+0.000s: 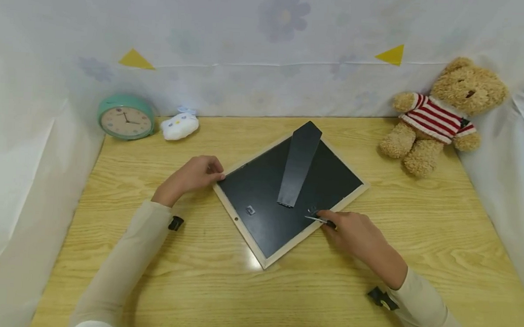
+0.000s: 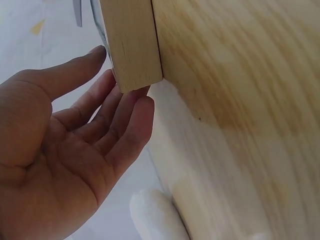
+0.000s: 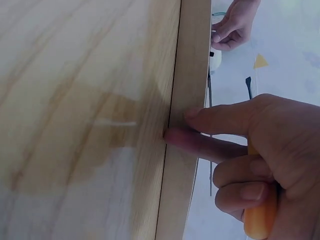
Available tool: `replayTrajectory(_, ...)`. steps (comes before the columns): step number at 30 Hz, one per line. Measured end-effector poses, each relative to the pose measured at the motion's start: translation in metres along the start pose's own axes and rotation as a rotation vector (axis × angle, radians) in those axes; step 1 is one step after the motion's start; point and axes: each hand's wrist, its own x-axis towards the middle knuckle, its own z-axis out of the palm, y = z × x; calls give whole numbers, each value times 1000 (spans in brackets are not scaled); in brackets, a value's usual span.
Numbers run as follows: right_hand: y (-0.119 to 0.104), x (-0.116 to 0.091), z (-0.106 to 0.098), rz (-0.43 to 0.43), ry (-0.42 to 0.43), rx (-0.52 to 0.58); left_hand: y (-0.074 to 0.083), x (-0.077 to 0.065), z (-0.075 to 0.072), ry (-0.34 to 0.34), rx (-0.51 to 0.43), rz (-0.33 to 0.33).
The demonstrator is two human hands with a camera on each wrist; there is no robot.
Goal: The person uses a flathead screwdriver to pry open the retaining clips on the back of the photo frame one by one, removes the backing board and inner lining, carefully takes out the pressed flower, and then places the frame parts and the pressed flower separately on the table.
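A picture frame lies on the table, its black backing [image 1: 251, 192] up and its light wooden rim [image 1: 293, 241] around it. A long black stand leg [image 1: 299, 165] runs across the backing. My left hand [image 1: 199, 172] holds the frame's left corner, thumb on the top face, curled fingers at the outer edge. By the lower right side, my right hand [image 1: 358, 235] grips a screwdriver [image 3: 260, 220] by its orange handle with the lower fingers. The thumb and index finger touch the rim there. The flat tip [image 3: 248, 81] points away from the palm.
At the back left stand a green clock [image 1: 126, 118] and a small white plush [image 1: 180, 124]. A teddy bear [image 1: 442, 113] in a striped sweater sits at the back right. White flowered cloth [image 1: 248, 84] closes off the table's back and sides.
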Motion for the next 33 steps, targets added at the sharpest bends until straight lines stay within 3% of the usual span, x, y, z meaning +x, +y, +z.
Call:
replayTrajectory(13, 22, 12, -8, 33, -45, 168, -7, -16, 5, -48, -112, 18)
replayTrajectory(20, 39, 23, -11, 62, -74, 211, -10, -22, 15, -172, -232, 96)
replayTrajectory(33, 63, 44, -17, 32, -94, 214, 0, -30, 36, -323, -435, 83)
